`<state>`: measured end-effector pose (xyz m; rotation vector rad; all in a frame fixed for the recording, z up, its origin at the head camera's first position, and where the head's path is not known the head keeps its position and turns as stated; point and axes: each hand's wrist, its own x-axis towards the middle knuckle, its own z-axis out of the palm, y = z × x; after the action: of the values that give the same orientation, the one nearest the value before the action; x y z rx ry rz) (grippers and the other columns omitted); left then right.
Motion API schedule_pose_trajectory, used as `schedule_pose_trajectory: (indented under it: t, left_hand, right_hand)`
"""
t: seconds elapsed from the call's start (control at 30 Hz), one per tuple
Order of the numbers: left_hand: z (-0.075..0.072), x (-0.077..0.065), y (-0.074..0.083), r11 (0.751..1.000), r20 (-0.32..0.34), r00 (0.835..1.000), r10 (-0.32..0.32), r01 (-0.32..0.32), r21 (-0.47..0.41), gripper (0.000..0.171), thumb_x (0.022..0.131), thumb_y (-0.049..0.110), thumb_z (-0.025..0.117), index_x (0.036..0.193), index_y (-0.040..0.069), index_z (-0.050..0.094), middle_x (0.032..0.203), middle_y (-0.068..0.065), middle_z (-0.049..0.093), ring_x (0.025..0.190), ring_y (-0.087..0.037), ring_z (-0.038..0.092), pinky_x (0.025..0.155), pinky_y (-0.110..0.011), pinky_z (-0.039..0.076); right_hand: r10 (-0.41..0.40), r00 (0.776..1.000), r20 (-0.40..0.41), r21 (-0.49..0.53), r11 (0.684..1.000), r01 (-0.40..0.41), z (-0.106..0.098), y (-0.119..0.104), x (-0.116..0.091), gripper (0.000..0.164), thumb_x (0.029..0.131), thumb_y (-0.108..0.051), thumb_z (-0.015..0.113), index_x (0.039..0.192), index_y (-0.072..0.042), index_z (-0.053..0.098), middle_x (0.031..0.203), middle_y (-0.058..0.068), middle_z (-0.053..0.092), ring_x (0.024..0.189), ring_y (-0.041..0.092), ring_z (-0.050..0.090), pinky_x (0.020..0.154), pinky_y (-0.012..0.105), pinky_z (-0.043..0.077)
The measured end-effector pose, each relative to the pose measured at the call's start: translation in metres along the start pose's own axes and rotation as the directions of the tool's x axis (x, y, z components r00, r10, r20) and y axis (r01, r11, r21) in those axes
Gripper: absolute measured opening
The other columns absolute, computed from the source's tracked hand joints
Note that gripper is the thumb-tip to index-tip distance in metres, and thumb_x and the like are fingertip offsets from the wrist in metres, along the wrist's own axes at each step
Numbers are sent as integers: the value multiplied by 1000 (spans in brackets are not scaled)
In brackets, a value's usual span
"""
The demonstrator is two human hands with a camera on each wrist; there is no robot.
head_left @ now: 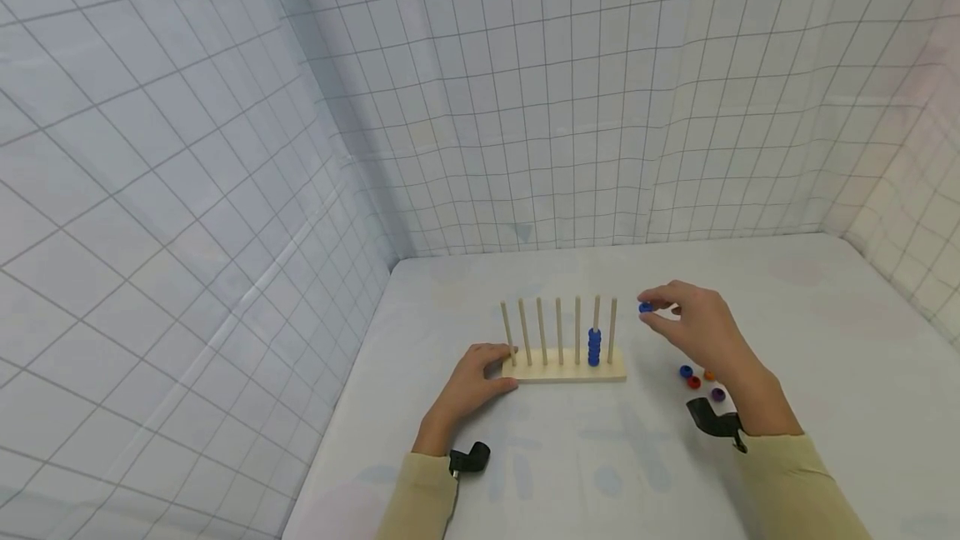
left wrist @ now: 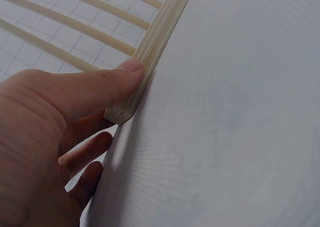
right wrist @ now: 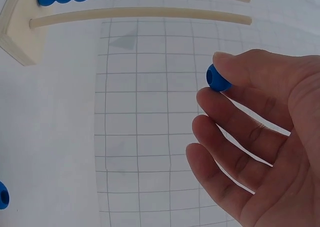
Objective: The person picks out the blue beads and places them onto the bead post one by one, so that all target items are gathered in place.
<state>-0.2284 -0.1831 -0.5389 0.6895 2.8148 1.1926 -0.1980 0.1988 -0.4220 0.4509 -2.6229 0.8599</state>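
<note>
A wooden peg abacus (head_left: 558, 369) stands on the table with several upright rods. Blue beads (head_left: 594, 348) are stacked on its second rod from the right; the other rods are bare. My left hand (head_left: 468, 382) grips the left end of the base, its thumb (left wrist: 131, 69) on the front edge and fingers behind. To the right of the abacus, raised near the height of the rod tops, my right hand (head_left: 701, 327) pinches a single blue bead (right wrist: 218, 78) between thumb and fingers. The bead's hole (right wrist: 210, 77) shows, and the bead is apart from every rod.
Below my right hand lie a loose blue bead (head_left: 686, 371), a red bead (head_left: 693, 382), an orange bead (head_left: 709, 375) and a purple bead (head_left: 717, 394). The white table (head_left: 570, 457) meets grid-patterned curtains (head_left: 525, 107) at the back and sides.
</note>
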Motion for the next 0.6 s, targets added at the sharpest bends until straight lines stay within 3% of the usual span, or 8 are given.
schedule_pose_trajectory:
  t: [0.6]
  left_hand:
    - [-2, -1, 5, 1000, 9, 1000, -9, 9, 3, 57, 87, 34, 81, 137, 16, 63, 136, 0, 60, 131, -22, 47, 111, -47, 37]
  right_hand:
    - [5, 1000, -22, 20, 1000, -4, -8, -15, 8, 24, 90, -13, 77, 113, -8, 75, 105, 6, 72, 98, 27, 65, 84, 51, 55]
